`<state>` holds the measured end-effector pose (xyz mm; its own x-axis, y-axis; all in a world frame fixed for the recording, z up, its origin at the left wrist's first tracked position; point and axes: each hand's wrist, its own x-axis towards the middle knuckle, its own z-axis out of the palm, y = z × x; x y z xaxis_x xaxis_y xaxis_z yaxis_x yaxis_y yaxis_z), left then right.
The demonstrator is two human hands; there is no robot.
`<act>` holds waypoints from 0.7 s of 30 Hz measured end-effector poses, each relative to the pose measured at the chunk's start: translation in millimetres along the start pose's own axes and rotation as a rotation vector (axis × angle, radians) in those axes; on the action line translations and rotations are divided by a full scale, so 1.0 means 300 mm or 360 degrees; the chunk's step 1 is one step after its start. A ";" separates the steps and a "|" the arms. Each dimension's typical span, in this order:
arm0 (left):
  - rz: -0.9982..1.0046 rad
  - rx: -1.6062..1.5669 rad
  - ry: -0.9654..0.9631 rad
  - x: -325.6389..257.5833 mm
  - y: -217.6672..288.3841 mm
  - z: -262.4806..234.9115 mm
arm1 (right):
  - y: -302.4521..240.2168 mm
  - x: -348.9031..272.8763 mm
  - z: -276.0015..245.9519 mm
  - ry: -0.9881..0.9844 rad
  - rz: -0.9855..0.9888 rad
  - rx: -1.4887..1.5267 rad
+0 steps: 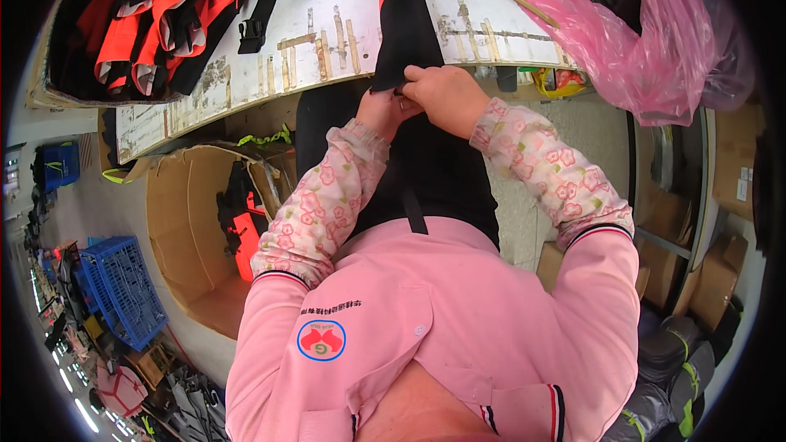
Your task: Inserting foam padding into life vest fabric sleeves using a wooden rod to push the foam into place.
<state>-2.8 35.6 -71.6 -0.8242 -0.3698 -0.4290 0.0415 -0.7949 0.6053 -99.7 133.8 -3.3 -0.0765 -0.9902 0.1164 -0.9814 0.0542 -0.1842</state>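
Near: left hand (383,111) and right hand (442,94), both grips pinched shut on the near end of a black garment piece (405,20) at the worktop (327,12) edge. Step looks like aligning or folding that end, probably; fingers hide the seam. Next move calls for keeping both pinches level. Piece's long axis runs away from the person. Far: orange-black vests (172,8), pink plastic bag (647,41).
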 end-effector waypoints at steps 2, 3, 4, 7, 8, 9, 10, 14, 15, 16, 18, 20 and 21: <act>-0.0031 0.0109 -0.0020 0.003 -0.001 -0.010 | 0.008 0.009 -0.017 -0.0083 0.0068 0.0054; -0.0066 0.0188 -0.0014 -0.006 0.015 0.005 | 0.016 0.013 -0.025 -0.0134 0.0115 0.0149; -0.0100 0.0266 -0.0007 -0.011 0.025 0.014 | 0.024 0.016 -0.028 -0.0185 0.0161 0.0245; -0.0172 0.0361 0.0023 -0.004 0.038 0.012 | 0.064 0.019 -0.001 -0.0174 0.0185 0.0454; -0.0171 0.0362 0.0021 -0.006 0.043 0.008 | 0.071 0.014 0.002 -0.0173 0.0186 0.0453; -0.0144 0.0436 0.0020 -0.009 0.046 0.003 | 0.074 0.010 0.001 -0.0146 0.0138 0.0501; -0.0117 0.0511 0.0019 -0.011 0.048 0.000 | 0.078 0.007 -0.001 -0.0119 0.0091 0.0548; -0.0040 0.0412 -0.0009 -0.013 0.043 -0.011 | 0.099 0.008 -0.052 0.0203 0.0004 0.1095; -0.0010 0.0388 -0.0052 -0.021 0.050 -0.003 | 0.111 0.015 -0.070 0.0500 0.0107 0.1011; 0.0021 0.0364 -0.0094 -0.026 0.056 0.002 | 0.122 0.021 -0.089 0.0794 0.0210 0.0920; -0.0007 0.0324 -0.0121 -0.019 0.057 -0.009 | 0.136 0.034 -0.102 0.0709 0.0293 0.0777; -0.0043 0.0287 -0.0151 -0.010 0.054 -0.016 | 0.143 0.068 -0.052 0.0764 0.0125 0.0532; -0.0055 0.0271 -0.0120 -0.009 0.054 -0.019 | 0.145 0.090 -0.030 0.0609 0.0065 0.0561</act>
<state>3.2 20.9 -64.4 -0.8636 -0.3018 -0.4040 -0.0784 -0.7111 0.6987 -146.0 110.6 0.8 -0.2370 -0.8669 0.4385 -0.8625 -0.0200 -0.5057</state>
